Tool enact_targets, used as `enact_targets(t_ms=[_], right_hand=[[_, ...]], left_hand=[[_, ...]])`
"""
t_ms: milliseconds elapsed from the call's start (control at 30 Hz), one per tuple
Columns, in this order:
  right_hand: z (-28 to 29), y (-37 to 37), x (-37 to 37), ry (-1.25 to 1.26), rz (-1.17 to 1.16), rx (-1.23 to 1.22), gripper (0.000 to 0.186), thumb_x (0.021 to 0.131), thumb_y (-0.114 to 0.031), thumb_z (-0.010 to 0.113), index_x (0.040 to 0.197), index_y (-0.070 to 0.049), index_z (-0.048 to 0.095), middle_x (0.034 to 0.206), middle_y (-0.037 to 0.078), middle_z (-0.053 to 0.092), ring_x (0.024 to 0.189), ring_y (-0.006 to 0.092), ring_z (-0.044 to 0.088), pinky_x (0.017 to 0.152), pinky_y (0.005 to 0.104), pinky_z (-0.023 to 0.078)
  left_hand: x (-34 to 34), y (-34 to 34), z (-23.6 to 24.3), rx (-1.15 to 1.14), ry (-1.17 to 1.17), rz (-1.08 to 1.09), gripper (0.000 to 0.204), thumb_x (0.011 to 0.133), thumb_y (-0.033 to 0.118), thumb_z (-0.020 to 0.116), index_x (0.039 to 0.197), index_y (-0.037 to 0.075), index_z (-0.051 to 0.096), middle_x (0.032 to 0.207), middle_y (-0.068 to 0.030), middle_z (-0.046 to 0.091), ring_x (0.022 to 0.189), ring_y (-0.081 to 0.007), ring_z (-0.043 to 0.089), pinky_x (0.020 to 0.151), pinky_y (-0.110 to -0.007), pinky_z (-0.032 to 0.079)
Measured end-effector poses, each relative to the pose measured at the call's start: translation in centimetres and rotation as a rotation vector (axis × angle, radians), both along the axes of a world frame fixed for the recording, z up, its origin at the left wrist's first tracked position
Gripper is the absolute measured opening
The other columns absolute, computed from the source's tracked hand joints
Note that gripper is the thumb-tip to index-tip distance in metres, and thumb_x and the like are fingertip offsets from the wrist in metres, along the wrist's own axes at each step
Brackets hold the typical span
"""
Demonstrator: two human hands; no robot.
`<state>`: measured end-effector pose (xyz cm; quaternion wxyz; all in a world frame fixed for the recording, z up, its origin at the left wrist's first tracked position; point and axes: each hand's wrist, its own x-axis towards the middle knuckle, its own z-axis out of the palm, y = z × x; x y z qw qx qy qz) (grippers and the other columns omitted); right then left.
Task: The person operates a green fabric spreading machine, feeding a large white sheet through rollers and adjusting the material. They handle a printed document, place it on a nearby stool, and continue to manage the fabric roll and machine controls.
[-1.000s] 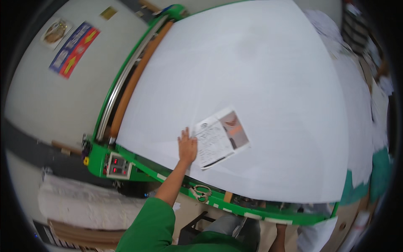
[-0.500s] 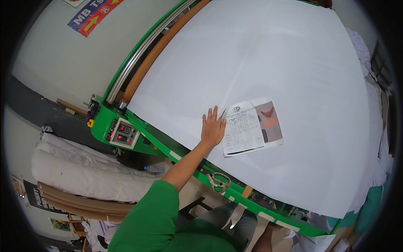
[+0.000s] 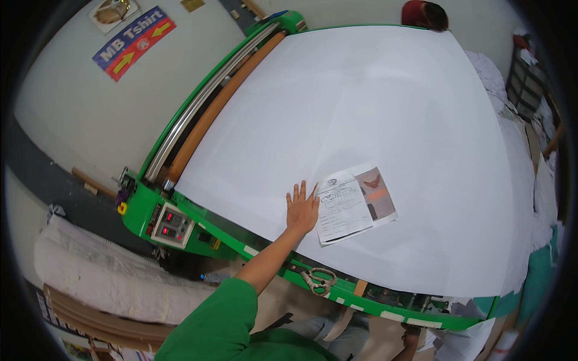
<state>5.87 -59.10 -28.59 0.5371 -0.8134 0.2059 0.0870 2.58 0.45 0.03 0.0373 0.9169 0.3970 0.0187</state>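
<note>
My left hand (image 3: 301,210) lies flat, fingers spread, on a large white sheet (image 3: 415,108) covering the green-framed machine (image 3: 226,240). Its thumb side touches or nearly touches papers (image 3: 343,210) with a line drawing and an orange-and-grey picture. Below it, wrapped-handle scissors (image 3: 319,280) rest on the frame's near edge. My right hand (image 3: 411,330) is low at the bottom right, partly hidden at the frame's underside; whether it holds anything is unclear.
An orange roller (image 3: 211,120) and control panel (image 3: 173,225) are at left, wrapped rolls (image 3: 120,271) below. Fabric piles (image 3: 518,156) line the right side. A person in red (image 3: 424,15) is beyond the far edge. A banner (image 3: 133,43) hangs on the wall.
My view has shifted, bringing the person at the far edge into sight. My left hand remains spread beside the papers. My right hand shows a little at the frame's edge.
</note>
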Motion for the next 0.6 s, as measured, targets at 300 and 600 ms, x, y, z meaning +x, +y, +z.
enact_targets(t_ms=[300,600], right_hand=[[-1.0,4.7,-4.6,-0.172,-0.239,-0.163,0.093,0.064,-0.006,0.092,0.143,-0.002,0.043,0.119,0.012,0.060,0.094,0.0216,0.062,0.075,0.0383,0.051],[-0.8,-2.3,-2.2,0.078,0.018,0.302,0.086,0.072,0.001,0.086,0.144,0.001,0.039,0.132,0.018,0.059,0.110,0.0286,0.062,0.084,0.0416,0.059]], left_hand=[[-0.1,0.1,0.3,0.025,-0.008,0.004,0.054,0.108,0.040,0.032,0.148,0.011,0.054,0.168,-0.0185,0.023,0.155,-0.0408,0.018,0.123,-0.061,0.013],[-2.0,4.7,-5.5,0.159,-0.096,-0.130,0.041,0.105,0.028,0.042,0.118,0.000,0.068,0.162,-0.0245,0.032,0.150,-0.0435,0.028,0.120,-0.063,0.019]])
